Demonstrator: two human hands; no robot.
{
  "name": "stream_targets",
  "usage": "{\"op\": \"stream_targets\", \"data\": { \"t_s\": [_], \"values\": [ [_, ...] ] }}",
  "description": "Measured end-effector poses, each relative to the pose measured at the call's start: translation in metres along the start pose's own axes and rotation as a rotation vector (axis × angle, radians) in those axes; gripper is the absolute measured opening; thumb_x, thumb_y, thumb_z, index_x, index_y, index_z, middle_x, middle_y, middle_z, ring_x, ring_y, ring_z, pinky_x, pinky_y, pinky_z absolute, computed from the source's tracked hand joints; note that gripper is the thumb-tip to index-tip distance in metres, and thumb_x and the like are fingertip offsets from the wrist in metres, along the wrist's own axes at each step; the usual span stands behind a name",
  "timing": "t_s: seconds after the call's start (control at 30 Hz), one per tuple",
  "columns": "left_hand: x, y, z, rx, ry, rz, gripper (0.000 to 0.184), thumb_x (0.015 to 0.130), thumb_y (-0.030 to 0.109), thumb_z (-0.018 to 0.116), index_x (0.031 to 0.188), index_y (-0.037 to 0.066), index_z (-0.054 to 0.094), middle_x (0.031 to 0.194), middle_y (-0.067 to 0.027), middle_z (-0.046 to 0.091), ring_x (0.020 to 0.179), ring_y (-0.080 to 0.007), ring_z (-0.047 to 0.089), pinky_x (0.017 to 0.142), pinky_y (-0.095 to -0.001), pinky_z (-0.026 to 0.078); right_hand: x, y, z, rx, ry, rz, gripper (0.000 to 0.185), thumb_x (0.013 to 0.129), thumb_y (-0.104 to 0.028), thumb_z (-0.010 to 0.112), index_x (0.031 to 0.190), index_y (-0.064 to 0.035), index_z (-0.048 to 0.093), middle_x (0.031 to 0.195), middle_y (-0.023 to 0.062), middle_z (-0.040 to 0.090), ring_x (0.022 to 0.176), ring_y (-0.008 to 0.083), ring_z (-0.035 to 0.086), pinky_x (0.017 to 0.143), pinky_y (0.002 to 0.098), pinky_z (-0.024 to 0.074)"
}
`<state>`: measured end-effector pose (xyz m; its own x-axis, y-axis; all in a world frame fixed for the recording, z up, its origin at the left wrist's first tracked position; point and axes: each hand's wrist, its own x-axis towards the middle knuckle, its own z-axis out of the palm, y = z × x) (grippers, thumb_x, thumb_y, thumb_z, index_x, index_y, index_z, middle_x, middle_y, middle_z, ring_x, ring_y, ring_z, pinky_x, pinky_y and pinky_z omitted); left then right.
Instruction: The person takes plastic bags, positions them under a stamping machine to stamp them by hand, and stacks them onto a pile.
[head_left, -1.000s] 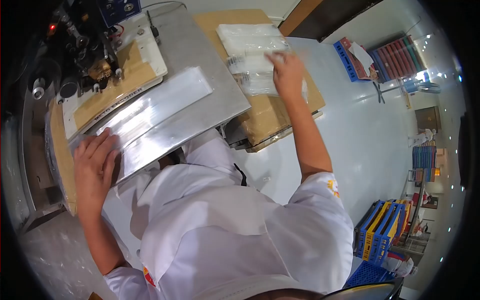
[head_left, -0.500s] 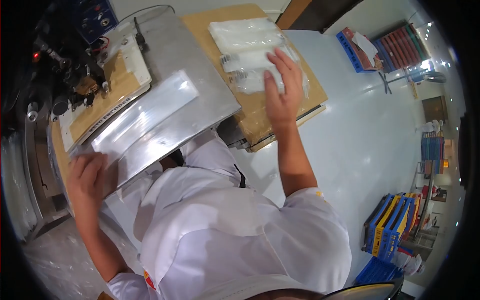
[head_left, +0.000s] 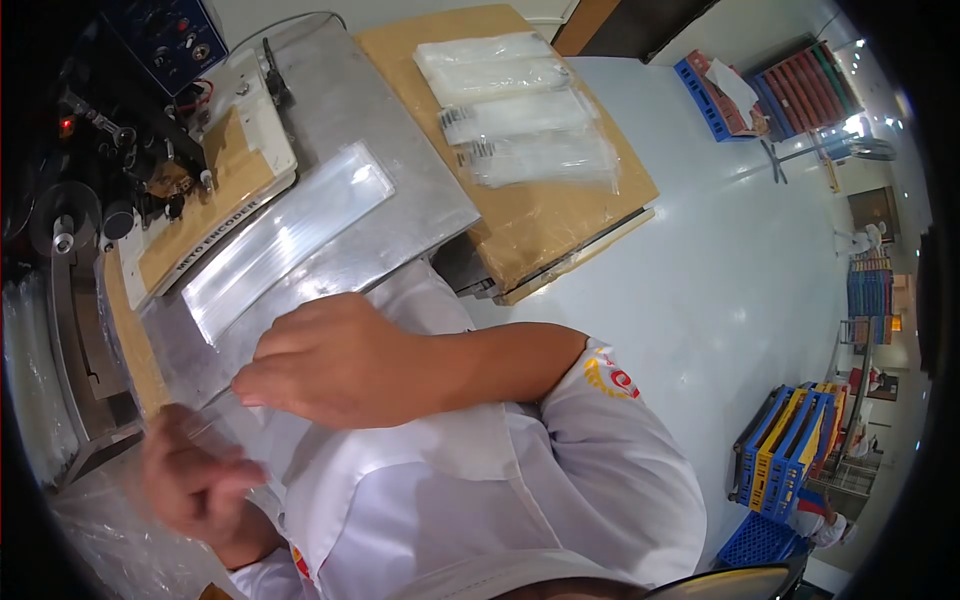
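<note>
My right hand (head_left: pixel 335 362) is low over the front edge of the metal table (head_left: pixel 400 150), its fingers curled toward the left; what they hold, if anything, is hidden. Below and left of it is my left hand (head_left: pixel 198 478), blurred, fingers bent, near a faint clear film edge. A stack of clear plastic sleeves (head_left: pixel 290 240) lies flat on the metal, beside the machine marked "METO ENCODER" (head_left: pixel 215 235). Several clear plastic bundles, one with dark print (head_left: pixel 515 118), rest side by side on the brown board (head_left: pixel 540 230).
A blue control box (head_left: pixel 165 45) and dark rollers (head_left: pixel 63 228) stand at the upper left. Stacked blue and yellow crates (head_left: pixel 780 450) are at the right, with red binders or trays (head_left: pixel 805 90) farther up. A distant person (head_left: pixel 825 525) is at the lower right.
My right hand has left the plastic bundles and come across to the front of the metal table. My left hand has drawn back off the table corner toward my body.
</note>
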<state>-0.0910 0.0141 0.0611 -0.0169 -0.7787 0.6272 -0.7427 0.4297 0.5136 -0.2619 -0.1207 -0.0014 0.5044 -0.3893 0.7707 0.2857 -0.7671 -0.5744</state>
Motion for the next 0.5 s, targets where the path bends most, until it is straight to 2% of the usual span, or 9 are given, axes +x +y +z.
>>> {"op": "stream_targets", "data": {
  "t_s": [0.07, 0.1, 0.13, 0.23, 0.27, 0.37, 0.4, 0.47, 0.5],
  "values": [
    [0.003, -0.003, 0.013, -0.013, -0.025, 0.015, 0.032, 0.080, 0.031, 0.081, 0.073, 0.007, 0.062, 0.061, -0.0050, 0.052, 0.059, -0.0213, 0.044, 0.060, -0.0365, 0.037, -0.007, 0.001, 0.008, -0.042, -0.123, 0.037, 0.011, 0.087, -0.017, 0.075, 0.090, -0.0078, 0.070, 0.076, 0.0051, 0.063, 0.065, 0.0220, 0.062, 0.054, 0.0343, 0.0495],
    [0.002, -0.006, 0.019, -0.020, -0.038, 0.025, 0.034, 0.080, 0.033, 0.082, 0.073, 0.007, 0.062, 0.060, -0.0045, 0.051, 0.057, -0.0209, 0.043, 0.059, -0.0364, 0.036, -0.008, 0.001, 0.007, -0.012, -0.086, 0.037, 0.010, 0.087, -0.017, 0.074, 0.090, -0.0080, 0.070, 0.076, 0.0054, 0.063, 0.065, 0.0222, 0.062, 0.055, 0.0347, 0.0497],
    [-0.006, -0.027, 0.015, -0.044, 0.040, -0.077, 0.031, 0.085, 0.027, 0.080, 0.076, 0.005, 0.061, 0.065, -0.0053, 0.054, 0.062, -0.0195, 0.045, 0.061, -0.0345, 0.036, -0.010, -0.001, 0.005, 0.019, -0.048, 0.040, 0.010, 0.088, -0.017, 0.074, 0.091, -0.0081, 0.070, 0.076, 0.0057, 0.063, 0.065, 0.0224, 0.062, 0.055, 0.0351, 0.0498],
    [-0.017, -0.065, 0.009, -0.130, 0.065, -0.251, 0.026, 0.088, 0.021, 0.076, 0.080, 0.002, 0.061, 0.073, -0.0056, 0.057, 0.068, -0.0172, 0.047, 0.063, -0.0322, 0.035, -0.009, 0.006, 0.002, 0.041, 0.028, 0.007, 0.009, 0.089, -0.017, 0.073, 0.092, -0.0080, 0.071, 0.075, 0.0065, 0.063, 0.064, 0.0231, 0.062, 0.055, 0.0364, 0.0495],
    [-0.023, -0.068, 0.004, -0.152, 0.043, -0.210, 0.022, 0.088, 0.018, 0.075, 0.085, 0.001, 0.062, 0.083, -0.0067, 0.058, 0.075, -0.0163, 0.050, 0.068, -0.0304, 0.037, -0.007, 0.009, 0.003, 0.043, 0.041, -0.014, 0.009, 0.090, -0.016, 0.072, 0.092, -0.0079, 0.071, 0.075, 0.0068, 0.062, 0.063, 0.0234, 0.061, 0.056, 0.0369, 0.0492],
    [-0.014, -0.057, -0.004, -0.154, 0.064, -0.297, 0.026, 0.085, 0.018, 0.077, 0.098, -0.003, 0.067, 0.091, -0.0099, 0.061, 0.082, -0.0180, 0.054, 0.073, -0.0301, 0.041, 0.000, 0.006, -0.008, 0.073, -0.121, 0.224, 0.010, 0.092, -0.016, 0.071, 0.097, -0.0072, 0.071, 0.074, 0.0079, 0.062, 0.062, 0.0252, 0.061, 0.057, 0.0370, 0.0490],
    [-0.004, -0.040, 0.007, -0.386, 0.164, -0.403, 0.045, 0.081, 0.022, 0.080, 0.116, -0.005, 0.068, 0.104, -0.0144, 0.064, 0.091, -0.0199, 0.058, 0.079, -0.0319, 0.045, 0.003, 0.005, -0.011, 0.051, -0.180, 0.236, 0.011, 0.092, -0.016, 0.071, 0.098, -0.0070, 0.071, 0.075, 0.0083, 0.063, 0.063, 0.0256, 0.061, 0.058, 0.0367, 0.0490],
    [0.005, -0.029, 0.006, -0.456, 0.062, -0.471, 0.043, 0.081, 0.018, 0.081, 0.119, 0.000, 0.072, 0.101, -0.0137, 0.070, 0.087, -0.0182, 0.062, 0.074, -0.0309, 0.047, 0.008, 0.002, -0.012, 0.017, -0.312, 0.243, 0.011, 0.092, -0.015, 0.072, 0.100, -0.0067, 0.070, 0.076, 0.0091, 0.064, 0.063, 0.0263, 0.062, 0.059, 0.0362, 0.0491],
    [0.008, -0.031, -0.001, -0.362, -0.088, -0.388, 0.037, 0.080, 0.015, 0.082, 0.113, 0.001, 0.074, 0.095, -0.0111, 0.071, 0.082, -0.0165, 0.063, 0.070, -0.0299, 0.047, 0.008, 0.003, -0.011, 0.038, -0.322, 0.252, 0.011, 0.092, -0.013, 0.072, 0.100, -0.0062, 0.070, 0.077, 0.0089, 0.065, 0.064, 0.0258, 0.062, 0.059, 0.0354, 0.0494]
  ]
}}
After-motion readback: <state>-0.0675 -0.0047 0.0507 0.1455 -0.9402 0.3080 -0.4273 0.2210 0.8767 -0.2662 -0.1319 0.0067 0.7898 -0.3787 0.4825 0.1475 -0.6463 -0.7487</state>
